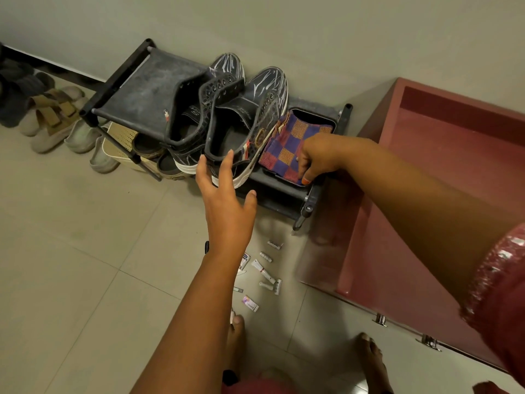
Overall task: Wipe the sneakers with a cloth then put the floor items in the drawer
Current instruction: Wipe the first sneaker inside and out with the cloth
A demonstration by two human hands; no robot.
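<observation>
Two black high-top sneakers (pixel 233 120) with white streaks stand side by side on top of a black shoe rack (pixel 142 92). Right of them on the rack lies a folded checked cloth (pixel 287 149), purple, red and orange. My right hand (pixel 315 157) is down on the cloth's near edge, fingers curled and pinching it. My left hand (pixel 224 200) is spread open, fingertips just at the heel of the nearer sneaker. Several small tubes and packets (pixel 262 273) lie scattered on the tiled floor below the rack. A dark red drawer (pixel 443 172) stands pulled open at the right.
Beige sandals and pale slippers (pixel 56 120) line the floor left of the rack, and more shoes sit on its lower shelf. My bare feet (pixel 372 362) stand on the tiles near the floor items. The wall runs directly behind the rack.
</observation>
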